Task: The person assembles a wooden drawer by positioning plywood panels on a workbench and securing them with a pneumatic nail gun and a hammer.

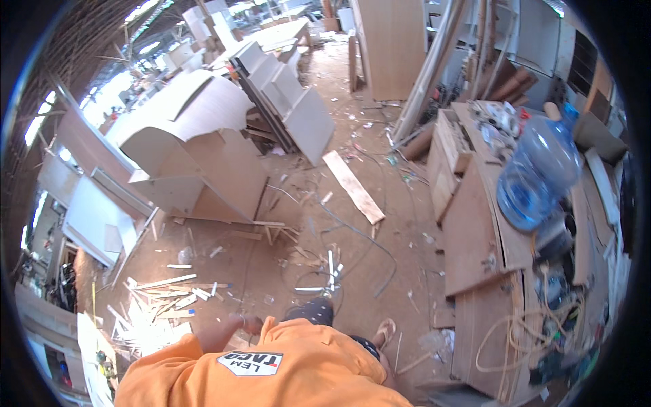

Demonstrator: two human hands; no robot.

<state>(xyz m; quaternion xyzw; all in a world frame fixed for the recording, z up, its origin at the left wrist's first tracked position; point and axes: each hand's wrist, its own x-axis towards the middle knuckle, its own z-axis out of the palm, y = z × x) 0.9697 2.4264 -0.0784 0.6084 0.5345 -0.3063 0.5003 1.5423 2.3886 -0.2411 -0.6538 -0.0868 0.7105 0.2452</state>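
Observation:
My left hand (249, 324) hangs low beside the front hem of my orange shirt (203, 374). It is small and blurred, so its fingers do not show clearly, and I see nothing held in it. The closest things to it are a scattered heap of thin wood offcuts (163, 298) on the floor to the left. My right hand is out of sight; only a bit of the right arm shows beside the shirt. Below the shirt, dark spotted trousers (310, 311) and a sandalled foot (386, 332) are visible.
A curved wooden cabinet piece (224, 169) stands ahead on the left, with leaning panels (308, 125) behind it. A loose plank (352, 186) and a cable (393, 261) lie on the dusty floor. On the right, a wooden workbench (475, 224) carries a large blue water bottle (539, 173) and coiled hose (505, 336).

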